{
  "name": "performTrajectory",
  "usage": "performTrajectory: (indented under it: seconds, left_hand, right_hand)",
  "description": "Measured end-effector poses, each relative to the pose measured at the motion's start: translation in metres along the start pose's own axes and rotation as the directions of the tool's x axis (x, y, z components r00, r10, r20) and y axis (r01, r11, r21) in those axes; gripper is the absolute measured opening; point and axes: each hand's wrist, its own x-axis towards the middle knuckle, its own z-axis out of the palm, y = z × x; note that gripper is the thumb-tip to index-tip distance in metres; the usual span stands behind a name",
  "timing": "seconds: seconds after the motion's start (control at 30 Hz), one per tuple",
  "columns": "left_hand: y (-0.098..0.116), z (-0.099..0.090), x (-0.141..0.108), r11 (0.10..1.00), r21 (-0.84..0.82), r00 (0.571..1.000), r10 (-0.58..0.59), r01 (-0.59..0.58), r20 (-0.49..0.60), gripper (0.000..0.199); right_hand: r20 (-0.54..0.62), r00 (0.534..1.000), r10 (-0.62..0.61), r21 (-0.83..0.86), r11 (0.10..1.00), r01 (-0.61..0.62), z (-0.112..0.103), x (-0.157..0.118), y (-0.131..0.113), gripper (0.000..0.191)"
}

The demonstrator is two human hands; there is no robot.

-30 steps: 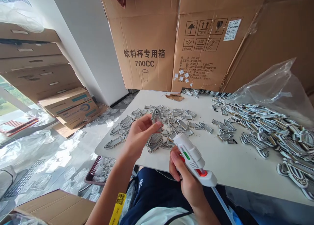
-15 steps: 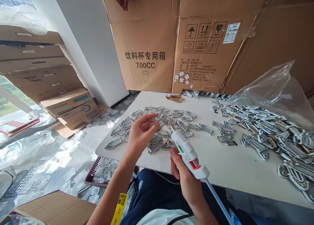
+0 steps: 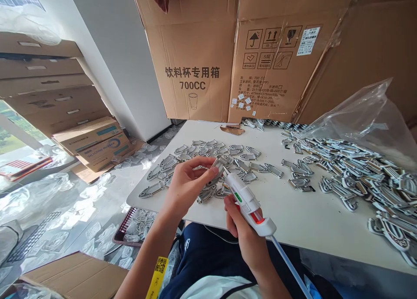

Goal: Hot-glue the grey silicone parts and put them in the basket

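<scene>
Between thumb and fingers, my left hand pinches a small grey frame-like piece above the table. My right hand is wrapped round a white glue gun with a clear stick running out of its back end. The gun's nozzle points up and left, close to the held piece; whether they touch I cannot tell. Under and around my hands, many similar grey pieces lie scattered on the white table.
A large heap of grey pieces and a clear plastic bag are at the right. Tall cardboard stands behind the table. A dark red basket of pieces sits below the left edge, near an open carton.
My left hand has turned slightly and moved a little right and down with the grey piece. The glue gun has shifted slightly left.
</scene>
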Motion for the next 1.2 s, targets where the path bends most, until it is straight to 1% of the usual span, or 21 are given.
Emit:
performTrajectory:
  seconds: [0.23,0.33,0.47,0.63,0.73,0.87,1.2]
  left_hand:
    - [0.005,-0.001,-0.008,1.0,0.019,0.999,0.015,-0.015,0.033,0.03]
    - [0.007,-0.001,-0.009,1.0,0.015,0.999,0.023,-0.023,0.03,0.03]
    - [0.007,0.001,-0.01,0.999,0.016,0.999,0.042,-0.042,0.023,0.028]
    - [0.008,0.002,-0.011,0.997,0.03,0.998,0.066,-0.066,0.019,0.027]
    - [0.009,0.003,-0.013,0.997,0.026,0.997,0.071,-0.071,0.018,0.026]
    - [0.01,0.003,-0.015,0.998,0.004,0.998,0.061,-0.061,0.027,0.026]
    - [0.006,0.005,-0.015,0.995,0.049,0.996,0.091,-0.091,0.0,0.024]
  right_hand:
    - [0.01,1.0,-0.015,-0.025,1.0,0.015,-0.002,-0.004,-0.005,0.048]
    - [-0.006,1.0,-0.015,-0.031,0.999,0.015,-0.003,-0.005,-0.005,0.05]
    - [0.013,1.0,-0.013,-0.044,0.999,0.014,-0.003,-0.007,-0.005,0.051]
    - [-0.05,0.998,-0.033,-0.053,0.998,0.031,-0.003,-0.007,-0.002,0.052]
    - [-0.038,0.998,-0.041,-0.035,0.999,0.04,-0.002,-0.008,-0.003,0.049]
    - [-0.066,0.997,-0.049,-0.015,0.999,0.048,-0.001,-0.007,-0.004,0.05]
    - [-0.074,0.997,-0.028,-0.018,0.999,0.027,-0.001,-0.005,-0.001,0.052]
